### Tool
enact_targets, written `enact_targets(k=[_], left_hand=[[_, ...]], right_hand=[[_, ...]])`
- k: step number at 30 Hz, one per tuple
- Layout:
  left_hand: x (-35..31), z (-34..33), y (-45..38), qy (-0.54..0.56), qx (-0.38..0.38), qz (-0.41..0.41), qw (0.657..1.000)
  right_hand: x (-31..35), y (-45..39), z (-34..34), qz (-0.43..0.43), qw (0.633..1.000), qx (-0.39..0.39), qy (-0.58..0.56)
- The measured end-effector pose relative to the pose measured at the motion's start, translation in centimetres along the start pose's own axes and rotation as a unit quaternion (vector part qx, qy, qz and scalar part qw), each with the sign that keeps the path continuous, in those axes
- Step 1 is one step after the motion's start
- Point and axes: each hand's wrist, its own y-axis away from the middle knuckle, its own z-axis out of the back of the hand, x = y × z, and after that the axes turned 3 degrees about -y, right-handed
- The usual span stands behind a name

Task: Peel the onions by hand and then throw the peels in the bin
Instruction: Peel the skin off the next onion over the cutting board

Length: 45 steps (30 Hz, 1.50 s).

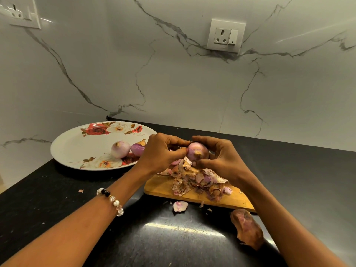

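plate (77,149): white, rose print, left of centre on counter | board (163,186): wooden, lower centre, on counter | counter (289,170): black, glossy, fills lower frame | wall (173,83): white marble, grey veins | socket (225,36): upper right of centre | second socket (21,13): upper left corner | bracelet (112,199): beaded, lower left

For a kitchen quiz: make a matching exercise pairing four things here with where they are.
Things:
1. pale onion
2. heap of peels
3. onion being peeled
4. bracelet

Places:
A. on the wooden board
B. between both hands
C. on the flowered plate
D. on the left wrist

Pairs: 1-C, 2-A, 3-B, 4-D
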Motion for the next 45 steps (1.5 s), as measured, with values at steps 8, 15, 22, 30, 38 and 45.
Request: enact_targets(k=[8, 15, 22, 30, 38, 45], left_hand=[[0.23, -0.18, 0.09, -0.028, -0.015, -0.020, 0.999], [0.32, -0.12, -0.07, -0.003, -0.028, 0.000, 1.000], [0.29, -0.01, -0.35, 0.045, -0.051, 0.024, 0.997], [0.15, -0.27, -0.10, 0.002, -0.030, 0.001, 1.000], [0.28, -0.76, -0.24, -0.051, -0.015, -0.021, 0.998], [0.44, -0.77, -0.32, -0.068, 0.031, -0.021, 0.997]], right_hand=[[-0.11, 0.02, 0.00, -0.008, 1.000, 0.005, 0.001], [0.11, 0.06, -0.11, -0.009, 1.000, 0.002, -0.015], [0.09, 0.06, 0.22, -0.007, 1.000, -0.014, -0.016], [0.14, 0.01, 0.23, -0.002, 1.000, -0.015, -0.004], [-0.15, -0.08, 0.07, 0.001, 1.000, -0.012, 0.021], [-0.04, -0.03, 0.09, -0.004, 1.000, -0.006, 0.016]])
